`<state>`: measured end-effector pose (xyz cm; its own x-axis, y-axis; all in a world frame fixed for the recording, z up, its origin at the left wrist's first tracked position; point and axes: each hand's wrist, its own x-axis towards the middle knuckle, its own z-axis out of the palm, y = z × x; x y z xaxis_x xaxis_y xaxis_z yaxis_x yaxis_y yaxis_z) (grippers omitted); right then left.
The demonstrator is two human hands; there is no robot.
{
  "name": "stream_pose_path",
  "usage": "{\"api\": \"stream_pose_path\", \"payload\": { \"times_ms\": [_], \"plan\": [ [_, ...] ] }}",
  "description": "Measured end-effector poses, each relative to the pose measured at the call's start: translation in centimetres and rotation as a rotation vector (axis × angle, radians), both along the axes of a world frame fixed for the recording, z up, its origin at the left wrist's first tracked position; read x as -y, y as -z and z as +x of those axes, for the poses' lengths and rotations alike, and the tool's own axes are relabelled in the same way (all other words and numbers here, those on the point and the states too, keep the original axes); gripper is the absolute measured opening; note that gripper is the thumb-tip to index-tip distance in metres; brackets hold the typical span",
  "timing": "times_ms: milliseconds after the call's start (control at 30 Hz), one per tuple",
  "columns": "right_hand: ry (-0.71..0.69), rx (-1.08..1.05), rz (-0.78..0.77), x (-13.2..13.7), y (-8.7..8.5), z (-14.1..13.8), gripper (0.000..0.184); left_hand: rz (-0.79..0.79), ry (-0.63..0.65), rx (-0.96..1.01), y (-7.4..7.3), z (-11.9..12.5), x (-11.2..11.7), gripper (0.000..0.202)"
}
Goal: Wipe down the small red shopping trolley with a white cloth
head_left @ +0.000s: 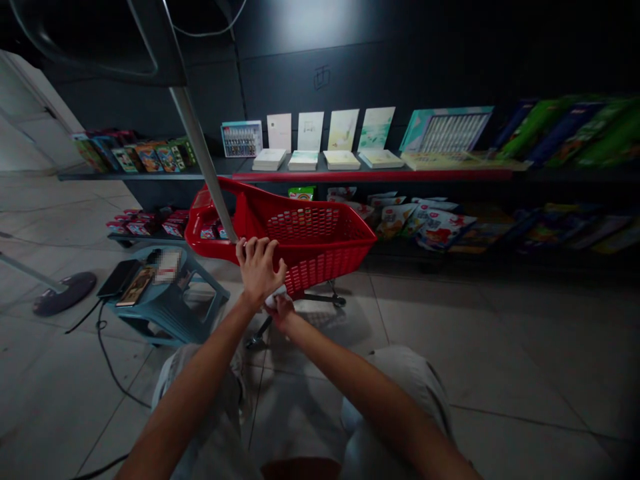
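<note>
In front of me stands a small red plastic shopping cart [325,233] with perforated basket walls and wheels below. My left hand [260,270] lies over its near upper rim, fingers curled across the edge and thumb apart. Just below, my right hand [281,315] is closed around a crumpled white cloth or tissue [276,296], close to the cart's near side. The two hands nearly overlap, so part of the white piece is hidden. A grey metal pole [200,140] slants down to the cart's rim beside my left fingers; its lower end is not visible.
Behind the cart, a dark shelf [380,176] bears upright cards, booklets and boxed sets; snack bags [440,223] fill the lower level. Left of me, a blue-grey stool [175,303] holds dark flat objects. A round stand base [65,293] and a black cable [113,367] lie on the floor.
</note>
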<state>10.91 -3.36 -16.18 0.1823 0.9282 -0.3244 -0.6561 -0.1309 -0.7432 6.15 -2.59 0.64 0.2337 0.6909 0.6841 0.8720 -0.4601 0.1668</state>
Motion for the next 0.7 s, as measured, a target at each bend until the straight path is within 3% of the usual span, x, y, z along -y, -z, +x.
{"api": "stream_pose_path", "payload": {
  "times_ms": [100, 233, 300, 400, 467, 567, 700],
  "plan": [
    [-0.043, -0.08, -0.038, -1.0, -2.1, 1.4, 0.009, -0.008, 0.013, -0.007, 0.0, -0.2, 0.0, 0.043],
    [0.032, -0.056, 0.106, -1.8, -6.4, 5.5, 0.018, -0.02, 0.027, -0.013, 0.1, -0.5, 0.2, 0.043],
    [0.156, 0.168, 0.215, -2.0, -8.5, 8.1, 0.028, -0.01, 0.021, -0.024, 0.1, -0.6, 0.3, 0.042],
    [0.353, 0.713, 0.36, -1.9, -11.0, 12.1, 0.041, 0.018, 0.003, -0.04, 0.2, -0.7, 0.3, 0.04],
    [0.41, 1.05, 0.44, -1.6, -12.1, 14.3, 0.045, 0.028, -0.003, -0.037, 0.3, -0.7, 0.4, 0.04],
    [0.339, 1.388, 0.574, -1.0, -12.9, 16.2, 0.046, 0.023, -0.01, -0.012, 0.3, -0.7, 0.5, 0.04],
    [0.194, 1.58, 0.694, -0.2, -13.1, 16.6, 0.055, 0.016, -0.015, -0.004, 0.0, -0.9, 0.4, 0.042]
  ]
}}
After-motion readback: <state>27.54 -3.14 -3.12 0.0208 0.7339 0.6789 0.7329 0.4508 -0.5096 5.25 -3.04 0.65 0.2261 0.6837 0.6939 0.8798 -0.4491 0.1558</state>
